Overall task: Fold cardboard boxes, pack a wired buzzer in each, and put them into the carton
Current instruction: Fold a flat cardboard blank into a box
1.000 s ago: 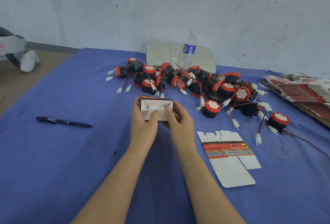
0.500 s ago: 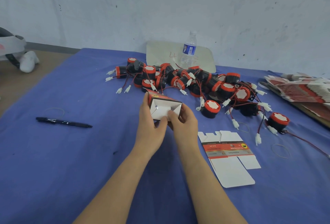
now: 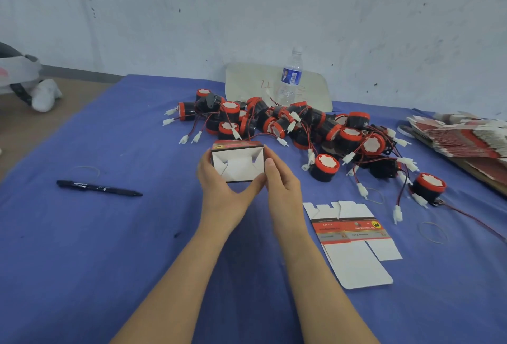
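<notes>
cardboard box (image 3: 238, 164) gripped between left hand (image 3: 222, 192), right hand (image 3: 282, 187)

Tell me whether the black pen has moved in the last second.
No. The black pen lies where it did, just below the same thin rubber band.
</notes>
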The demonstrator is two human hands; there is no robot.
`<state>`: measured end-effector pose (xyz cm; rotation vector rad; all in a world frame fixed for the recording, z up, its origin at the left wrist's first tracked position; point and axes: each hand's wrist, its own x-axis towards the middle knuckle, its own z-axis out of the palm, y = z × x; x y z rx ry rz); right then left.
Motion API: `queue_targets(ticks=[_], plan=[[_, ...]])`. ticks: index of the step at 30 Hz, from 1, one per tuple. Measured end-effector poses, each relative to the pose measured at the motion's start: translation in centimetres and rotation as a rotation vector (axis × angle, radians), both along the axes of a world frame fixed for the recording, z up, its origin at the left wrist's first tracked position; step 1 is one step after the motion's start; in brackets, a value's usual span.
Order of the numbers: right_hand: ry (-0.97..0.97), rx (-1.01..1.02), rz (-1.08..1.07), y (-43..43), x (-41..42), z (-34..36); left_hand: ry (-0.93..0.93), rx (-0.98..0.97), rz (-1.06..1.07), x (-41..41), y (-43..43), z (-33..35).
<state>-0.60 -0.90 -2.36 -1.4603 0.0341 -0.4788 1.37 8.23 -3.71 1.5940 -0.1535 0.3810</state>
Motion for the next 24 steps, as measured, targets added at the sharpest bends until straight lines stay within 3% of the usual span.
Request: queue_targets(ticks=[6,8,12,16,20,24], plan=[[0.019,0.122,0.267,-0.1,-0.5,0.5,0.083,0.116,0.220,-0.4,0.2,0.3],[0.040,0.200,0.194,-0.1,-0.4,0.4,0.094,0.099,0.183,-0.6,0.2,0.5],[0.180,0.582,0.095,-0.8,-0.2,0.7,0.100,0.003,0.074,-0.8,-0.2,0.6],[0.162,0.578,0.186,-1.1,-0.3,1.1,0.152,-0.045,-0.091,-1.1,-0.6,0.4],[0.070,0.365,0.226,-1.1,-0.4,1.2,0.201,-0.136,-0.215,-1.0,-0.7,0.6],[0.027,-0.202,0.189,0.1,-1.0,1.0,0.416,-0.448,-0.440,-0.9,0.0,1.2]])
